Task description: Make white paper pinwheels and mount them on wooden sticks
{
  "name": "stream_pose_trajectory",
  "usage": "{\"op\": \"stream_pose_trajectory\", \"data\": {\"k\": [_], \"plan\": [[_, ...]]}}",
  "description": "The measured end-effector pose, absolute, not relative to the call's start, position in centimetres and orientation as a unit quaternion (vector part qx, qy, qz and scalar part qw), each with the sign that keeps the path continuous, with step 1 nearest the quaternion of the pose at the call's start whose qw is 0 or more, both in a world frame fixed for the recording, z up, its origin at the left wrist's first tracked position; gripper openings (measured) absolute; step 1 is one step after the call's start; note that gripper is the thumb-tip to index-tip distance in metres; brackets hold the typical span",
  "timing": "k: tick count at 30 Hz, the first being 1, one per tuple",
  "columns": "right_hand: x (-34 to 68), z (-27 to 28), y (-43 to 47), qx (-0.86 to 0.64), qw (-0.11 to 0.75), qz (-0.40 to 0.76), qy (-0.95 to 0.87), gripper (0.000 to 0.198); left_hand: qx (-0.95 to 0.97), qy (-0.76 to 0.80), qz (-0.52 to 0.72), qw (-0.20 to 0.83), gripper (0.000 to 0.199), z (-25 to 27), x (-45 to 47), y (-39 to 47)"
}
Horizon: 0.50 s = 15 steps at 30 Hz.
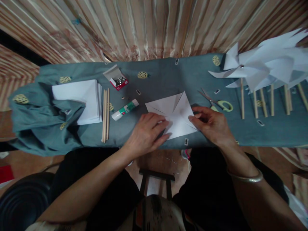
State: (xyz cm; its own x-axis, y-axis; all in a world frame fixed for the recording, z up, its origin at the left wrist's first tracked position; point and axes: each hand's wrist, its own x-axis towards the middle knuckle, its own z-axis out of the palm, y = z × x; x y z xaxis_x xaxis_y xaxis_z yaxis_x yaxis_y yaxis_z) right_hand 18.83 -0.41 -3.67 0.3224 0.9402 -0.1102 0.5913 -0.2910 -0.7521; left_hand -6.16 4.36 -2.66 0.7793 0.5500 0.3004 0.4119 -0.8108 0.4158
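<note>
A white square sheet of paper [181, 119] lies on the cloth in front of me, with slits running in from its corners. My left hand [148, 131] rests over its left side, fingers stretched out and lying on the paper. At the right edge, my right hand [211, 123] pinches the sheet between thumb and fingers. Scissors [216, 103] with light green handles lie just beyond my right hand, partly hidden by it. A glue stick [125, 110] is to the left of the sheet.
Finished paper pinwheels [262, 64] on wooden sticks are heaped at the right. At the left are a stack of white paper [89, 102], several wooden sticks [105, 115] and an open red-and-white box [117, 78] of small metal pieces. A teal cloth [158, 73] covers the narrow table.
</note>
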Motion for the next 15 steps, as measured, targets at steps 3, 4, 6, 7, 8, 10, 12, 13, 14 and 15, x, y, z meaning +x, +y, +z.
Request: {"op": "stream_pose_trajectory", "data": {"k": [3, 4, 6, 7, 8, 10, 12, 13, 14, 15], "plan": [[19.1, -3.1, -0.9, -0.772, 0.276, 0.239, -0.52, 0.027, 0.956, 0.21, 0.147, 0.141, 0.022, -2.9, -5.3, 3.1], [19.1, -3.0, -1.1, -0.776, 0.263, 0.23, -0.526, 0.026, 0.961, 0.203, 0.133, 0.133, 0.02, -3.0, -5.1, 2.9], [19.2, -2.9, -1.5, -0.782, 0.235, 0.207, -0.539, 0.022, 0.965, 0.198, 0.125, 0.119, 0.019, -3.1, -4.8, 2.7], [19.2, -2.8, -1.6, -0.785, 0.222, 0.191, -0.546, 0.022, 0.966, 0.198, 0.127, 0.112, 0.019, -3.2, -4.7, 2.7], [19.2, -2.8, -1.8, -0.786, 0.211, 0.173, -0.555, 0.022, 0.966, 0.197, 0.129, 0.106, 0.018, -3.3, -4.7, 2.7], [19.3, -2.6, -2.1, -0.783, 0.201, 0.131, -0.573, 0.026, 0.968, 0.192, 0.136, 0.09, 0.017, -3.5, -4.7, 2.7], [19.5, -2.5, -2.4, -0.768, 0.21, 0.096, -0.598, 0.028, 0.969, 0.185, 0.143, 0.076, 0.015, -3.6, -4.7, 2.5], [19.6, -2.5, -2.5, -0.753, 0.222, 0.087, -0.613, 0.029, 0.969, 0.185, 0.148, 0.071, 0.014, -3.7, -4.7, 2.5], [19.7, -2.5, -2.5, -0.734, 0.238, 0.088, -0.63, 0.028, 0.968, 0.187, 0.152, 0.068, 0.014, -3.8, -4.7, 2.5], [19.8, -2.5, -2.6, -0.712, 0.255, 0.101, -0.647, 0.029, 0.967, 0.192, 0.155, 0.066, 0.015, -3.8, -4.7, 2.5]]}}
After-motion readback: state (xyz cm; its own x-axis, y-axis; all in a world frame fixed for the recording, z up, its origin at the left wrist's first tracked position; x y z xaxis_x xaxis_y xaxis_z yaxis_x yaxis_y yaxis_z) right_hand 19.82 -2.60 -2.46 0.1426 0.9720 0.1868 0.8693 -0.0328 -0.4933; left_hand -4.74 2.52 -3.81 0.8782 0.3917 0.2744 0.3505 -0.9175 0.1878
